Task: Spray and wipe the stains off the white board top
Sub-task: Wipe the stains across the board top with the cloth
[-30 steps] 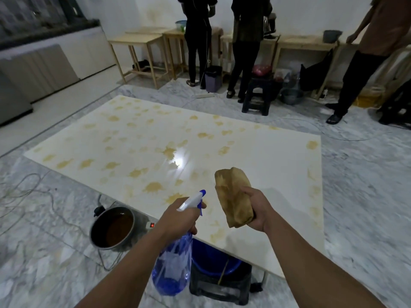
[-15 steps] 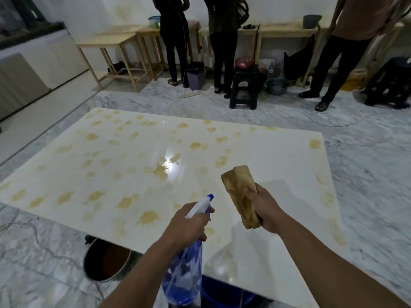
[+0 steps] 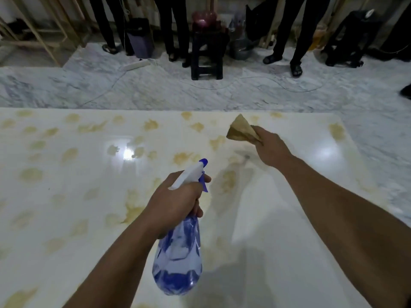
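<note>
The white board top (image 3: 66, 218) fills most of the view, glossy, lying flat and reaching from the near edge to a far edge bordered by grey-veined marble floor (image 3: 155, 90); yellow-brown stains (image 3: 31, 175) are scattered over its left and middle parts, thickest toward the far side, with a few more along the right edge, while the stretch near the right forearm looks paler and smeared; two bright light reflections sit on the surface, one left of centre, one at the right. Beyond the board, several people's legs (image 3: 287, 30) stand in dark trousers and sandals beside a black stool (image 3: 206, 52), a grey bin (image 3: 141, 36) and pale wooden table legs (image 3: 33, 30); a thin cable trails over the floor. The left hand (image 3: 178, 201) is held above the board near centre, fingers wrapped tight round the neck of a clear blue spray bottle (image 3: 178, 258), the index finger resting on the blue trigger; the white head and blue nozzle point away toward the far side, and the bottle body hangs down toward the camera. The right hand (image 3: 270, 147) is raised further out and to the right, fingers pinched closed on a folded tan cloth (image 3: 241, 130), whose pointed corner sticks up and left, clear of the board.
</note>
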